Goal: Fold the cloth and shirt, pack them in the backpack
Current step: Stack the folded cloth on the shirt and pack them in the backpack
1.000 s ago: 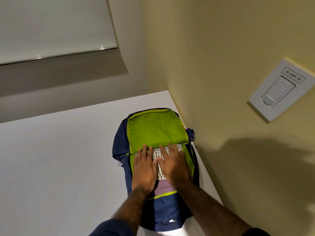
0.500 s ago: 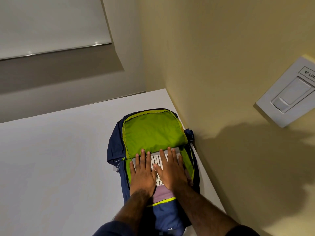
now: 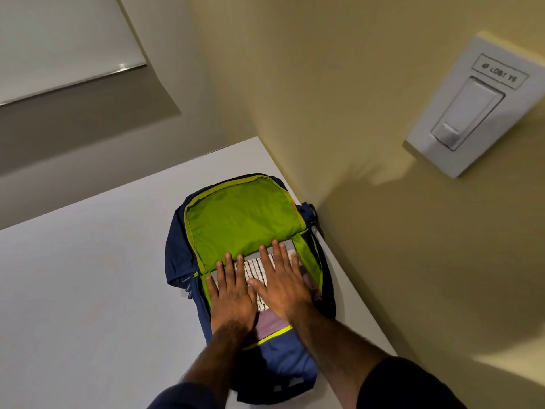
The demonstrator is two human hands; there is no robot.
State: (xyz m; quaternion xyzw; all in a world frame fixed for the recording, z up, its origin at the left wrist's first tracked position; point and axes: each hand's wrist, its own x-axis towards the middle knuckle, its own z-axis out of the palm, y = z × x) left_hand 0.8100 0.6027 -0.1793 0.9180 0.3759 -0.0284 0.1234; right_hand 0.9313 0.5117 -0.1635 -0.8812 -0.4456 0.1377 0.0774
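Head view: neither hand closes into a grip. The left hand [image 3: 233, 296] and right hand [image 3: 284, 286] lie side by side, fingers straight, palms pressing down on a checked fold [image 3: 254, 268] inside the backpack [image 3: 177, 246]. A mauve fold [image 3: 272, 321] shows under it toward 6 o'clock; which is the cloth and which the shirt cannot be told. Over the last second almost nothing has shifted — the palms have stayed flat in the same spot, fingertips at the edge of the green-lined flap [image 3: 241, 216], which lies thrown back toward 12 o'clock. That suggests the packing is done and the load is being flattened; closing the flap likely remains. The backpack lies on the white bench [image 3: 88, 290], with the wall [image 3: 354, 113] at 3 o'clock.
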